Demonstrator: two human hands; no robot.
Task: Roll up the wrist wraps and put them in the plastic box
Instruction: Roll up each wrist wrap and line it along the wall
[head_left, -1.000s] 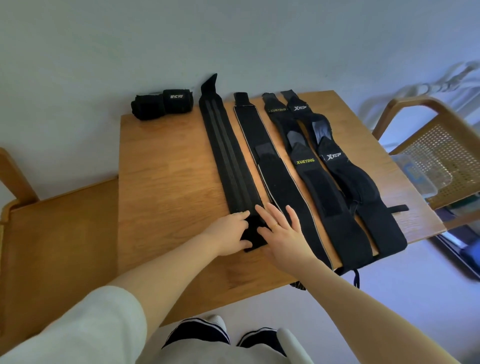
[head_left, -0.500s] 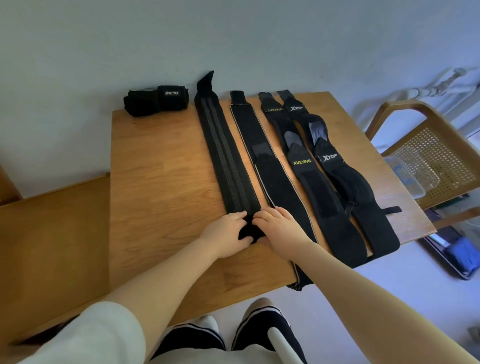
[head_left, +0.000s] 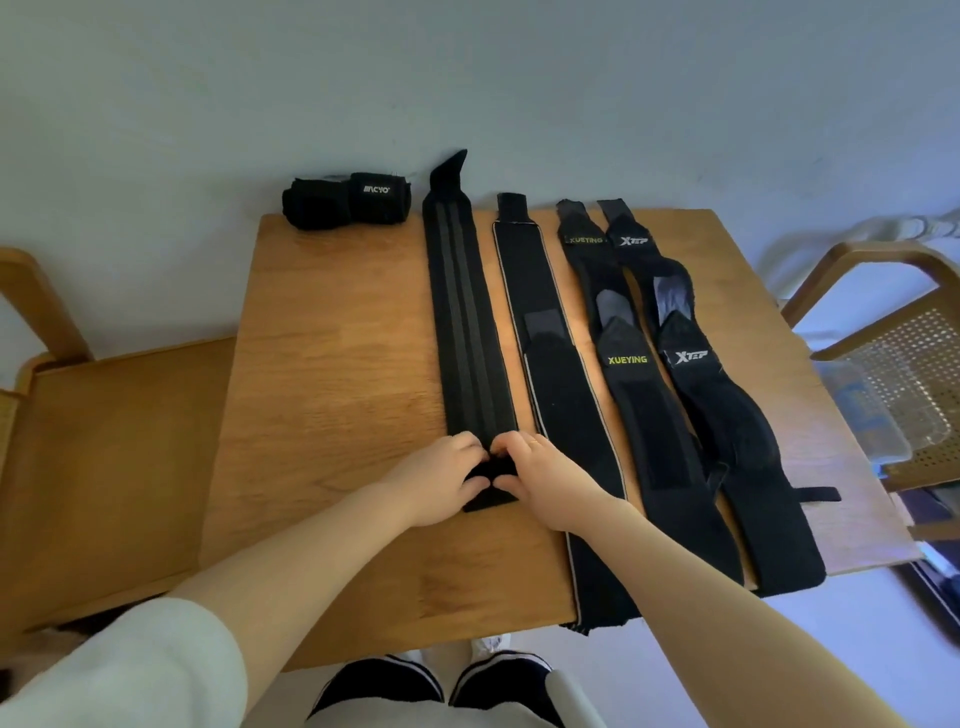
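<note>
Both hands are working the near end of the striped wrist wrap (head_left: 465, 332), a long flat band of black woven fabric with two dull grey stripes running lengthwise, laid out straight on the wooden table (head_left: 332, 374). The left hand (head_left: 439, 480) and the right hand (head_left: 545, 480) sit side by side, fingers curled over and thumbs tucked under, pinching the end of the band, which bunches into a small dark fold between them; the far tip of the wrap curls up against the pale wall (head_left: 467, 78). Just to its right lies a second wrap (head_left: 550, 374), black with a thin pale piping along the edges and a fuzzy hook-and-loop patch partway down, its near end hanging off the table edge under the right forearm. Next come two wavier, padded-looking straps: the XUEYING wrap (head_left: 644, 415) with yellow-green lettering, and the XTEP wrap (head_left: 727, 431) with white lettering and a thin tab sticking out sideways at its near end. At the far left corner a rolled wrap (head_left: 345, 200) sits as a chunky cylinder with a white logo on its closure. The table has a warm, smooth grain. The plastic box (head_left: 862, 415), clear and rectangular, rests on the woven cane seat of a bentwood chair (head_left: 852, 260) right of the table. Another wooden seat (head_left: 104, 467) sits to the left, and striped slippers (head_left: 436, 686) show below.
</note>
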